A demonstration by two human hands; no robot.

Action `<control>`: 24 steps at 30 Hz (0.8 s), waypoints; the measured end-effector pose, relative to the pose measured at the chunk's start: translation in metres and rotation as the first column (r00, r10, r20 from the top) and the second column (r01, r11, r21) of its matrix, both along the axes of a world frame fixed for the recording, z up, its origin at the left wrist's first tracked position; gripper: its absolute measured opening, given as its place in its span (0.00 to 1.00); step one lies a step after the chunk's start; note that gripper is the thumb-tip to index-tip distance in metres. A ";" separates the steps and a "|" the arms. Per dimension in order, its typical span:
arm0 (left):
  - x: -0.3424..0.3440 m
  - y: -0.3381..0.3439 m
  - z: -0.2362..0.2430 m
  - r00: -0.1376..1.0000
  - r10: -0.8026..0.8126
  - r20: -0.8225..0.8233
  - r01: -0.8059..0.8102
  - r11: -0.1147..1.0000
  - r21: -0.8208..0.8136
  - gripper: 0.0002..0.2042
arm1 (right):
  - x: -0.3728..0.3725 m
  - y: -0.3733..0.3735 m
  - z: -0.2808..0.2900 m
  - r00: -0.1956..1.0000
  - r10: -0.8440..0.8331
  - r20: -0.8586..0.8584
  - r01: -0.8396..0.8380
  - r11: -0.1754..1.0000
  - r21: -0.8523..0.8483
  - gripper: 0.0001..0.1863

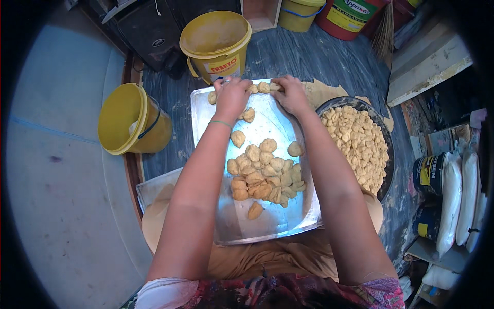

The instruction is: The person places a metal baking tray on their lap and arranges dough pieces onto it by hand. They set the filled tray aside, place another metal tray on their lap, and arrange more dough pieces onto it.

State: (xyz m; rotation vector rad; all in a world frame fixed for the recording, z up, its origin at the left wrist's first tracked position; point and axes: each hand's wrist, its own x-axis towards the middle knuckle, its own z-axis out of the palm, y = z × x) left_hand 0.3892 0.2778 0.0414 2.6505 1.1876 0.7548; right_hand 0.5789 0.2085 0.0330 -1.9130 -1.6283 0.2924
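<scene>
A shiny metal tray (pixel 226 216) lies in front of me with pale brown dough balls on it. At its far edge, my left hand (pixel 232 98) has curled fingers against a dough ball (pixel 252 89). Across from it, my right hand (pixel 290 96) closes on another dough piece (pixel 276 86), its fingers partly hiding it. Between the hands sits one more dough ball (pixel 263 87), lined up with these two. A heap of dough balls (pixel 262 170) fills the tray's middle, and single ones lie around it, such as a dough ball (pixel 296 149) by my right forearm.
Right of the tray stands a round dark basin (pixel 389 154) full of small dough pieces (pixel 355 144). One yellow bucket (pixel 162 123) is at the left, and another yellow bucket (pixel 226 56) stands just beyond the tray. White plastic bags (pixel 452 201) hang at the far right.
</scene>
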 end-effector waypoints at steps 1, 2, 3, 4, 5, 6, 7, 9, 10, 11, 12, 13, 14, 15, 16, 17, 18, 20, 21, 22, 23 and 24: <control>0.003 -0.002 0.003 1.000 -0.007 -0.022 0.007 1.000 -0.028 0.12 | 0.007 -0.001 -0.001 1.000 -0.003 0.001 0.003 1.000 -0.004 0.20; 0.003 -0.004 0.005 1.000 -0.010 -0.021 0.009 0.999 -0.032 0.12 | 0.014 -0.002 -0.002 1.000 0.000 -0.004 0.000 1.000 0.002 0.20; 0.001 -0.007 0.008 0.999 0.002 0.035 -0.001 0.999 -0.044 0.13 | 0.018 -0.003 -0.004 1.000 0.003 -0.010 -0.003 1.000 0.009 0.21; -0.004 -0.009 0.011 0.996 0.020 0.088 -0.015 0.999 -0.052 0.15 | 0.014 -0.004 0.003 1.000 0.007 0.012 -0.007 1.000 0.008 0.21; -0.011 -0.009 0.010 0.996 0.022 0.084 -0.018 0.998 -0.053 0.15 | 0.009 -0.006 0.008 1.000 0.009 0.008 -0.009 1.000 0.007 0.21; -0.019 -0.009 0.010 0.990 0.092 0.106 -0.083 0.992 -0.090 0.16 | 0.001 -0.009 0.011 0.997 -0.015 0.081 0.006 0.994 0.110 0.22; -0.027 -0.008 0.010 0.979 0.161 0.126 -0.145 0.981 -0.127 0.17 | -0.007 -0.012 0.017 0.987 -0.049 0.151 0.015 0.977 0.214 0.23; -0.041 -0.005 0.009 0.975 0.174 0.136 -0.150 0.974 -0.169 0.19 | -0.021 -0.010 0.020 0.995 0.077 -0.058 -0.074 0.996 0.047 0.24; -0.047 -0.004 0.006 0.971 0.171 0.170 -0.139 0.973 -0.183 0.19 | -0.032 -0.010 0.024 0.946 0.165 -0.278 -0.199 0.975 -0.095 0.25; -0.055 -0.001 0.001 0.965 0.173 0.199 -0.133 0.971 -0.197 0.19 | -0.050 -0.016 0.032 0.916 0.242 -0.321 -0.279 0.957 -0.074 0.26; -0.064 0.004 -0.006 0.978 0.114 0.176 -0.089 0.985 -0.144 0.18 | -0.068 -0.022 0.027 0.944 0.288 -0.161 -0.292 0.956 -0.001 0.24; -0.063 0.005 -0.008 0.978 0.114 0.175 -0.089 0.985 -0.146 0.18 | -0.080 -0.026 0.025 0.951 0.308 0.011 -0.308 0.949 0.068 0.23; -0.062 0.006 -0.010 0.978 0.111 0.179 -0.086 0.987 -0.138 0.17 | -0.085 -0.023 0.028 0.952 0.307 0.011 -0.307 0.949 0.067 0.23; -0.063 0.006 -0.012 0.977 0.108 0.183 -0.084 0.988 -0.130 0.17 | -0.088 -0.019 0.032 0.945 0.327 -0.014 -0.328 0.942 -0.072 0.21; -0.060 0.005 -0.011 0.977 0.105 0.185 -0.081 0.988 -0.131 0.17 | -0.088 -0.015 0.034 0.939 0.342 -0.039 -0.342 0.916 -0.209 0.19; -0.056 0.004 -0.009 0.983 0.092 0.160 -0.075 0.991 -0.108 0.16 | -0.088 -0.013 0.032 0.940 0.339 -0.036 -0.339 0.917 -0.210 0.19; -0.054 0.003 -0.007 0.988 0.079 0.135 -0.068 0.994 -0.085 0.15 | -0.089 -0.010 0.027 0.954 0.290 -0.073 -0.298 0.943 -0.149 0.17; -0.057 0.003 -0.008 0.986 0.047 0.158 -0.038 0.997 -0.061 0.14 | -0.091 -0.010 0.021 0.963 0.247 -0.111 -0.257 0.962 -0.088 0.15; -0.058 0.003 -0.008 0.984 0.013 0.177 -0.006 0.999 -0.038 0.14 | -0.089 -0.013 0.018 0.962 0.264 -0.075 -0.267 0.963 -0.033 0.16; -0.060 0.000 -0.008 0.984 0.016 0.179 -0.008 0.999 -0.041 0.14 | -0.088 -0.015 0.016 0.960 0.278 -0.039 -0.277 0.961 0.019 0.17; -0.061 -0.003 -0.009 0.946 0.054 0.319 -0.030 0.996 -0.079 0.15 | -0.086 -0.017 0.015 0.959 0.280 -0.039 -0.280 0.960 0.016 0.17; -0.063 -0.005 -0.009 0.887 0.096 0.451 -0.047 0.992 -0.120 0.15 | -0.083 -0.019 0.014 0.965 0.253 -0.062 -0.257 0.964 -0.068 0.16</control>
